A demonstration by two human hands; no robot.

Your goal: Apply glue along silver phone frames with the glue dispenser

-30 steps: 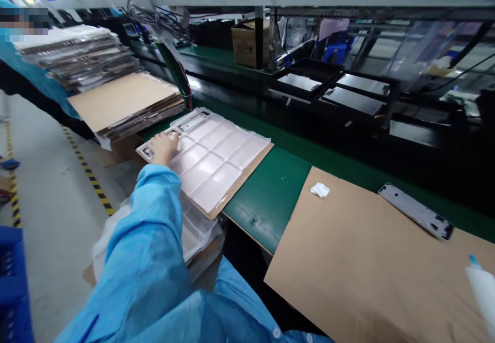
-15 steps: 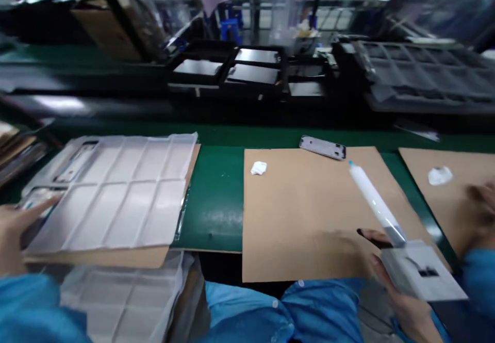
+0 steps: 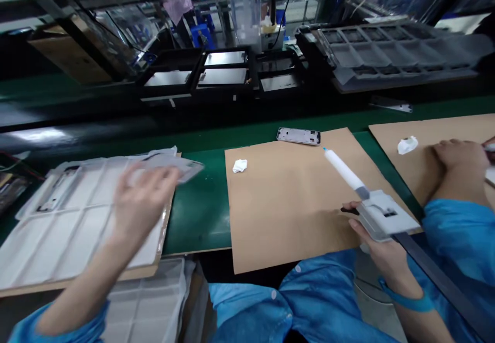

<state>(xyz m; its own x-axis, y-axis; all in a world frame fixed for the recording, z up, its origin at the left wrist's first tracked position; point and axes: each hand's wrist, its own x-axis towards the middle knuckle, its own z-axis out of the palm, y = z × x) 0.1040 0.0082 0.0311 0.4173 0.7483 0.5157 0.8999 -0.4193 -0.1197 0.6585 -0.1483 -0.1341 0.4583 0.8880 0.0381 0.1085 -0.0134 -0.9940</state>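
Across a green workbench [image 3: 201,203], a cardboard sheet [image 3: 286,203] is lying right of a pale compartment tray [image 3: 83,229]. Above the tray's right edge, the blurred left hand [image 3: 143,196] is gripping a grey panel [image 3: 188,167]. The right hand [image 3: 381,252] is gripping a white dispenser [image 3: 382,211], its tube [image 3: 345,170] pointing toward a slim frame [image 3: 296,135] at the sheet's far edge.

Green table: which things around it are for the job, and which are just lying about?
Probably for the job:
thin flat piece, in the left hand
white tool, in the right hand
white divided tray
phone-like frame

Probably just lying about:
crumpled white wad
brown box at the back
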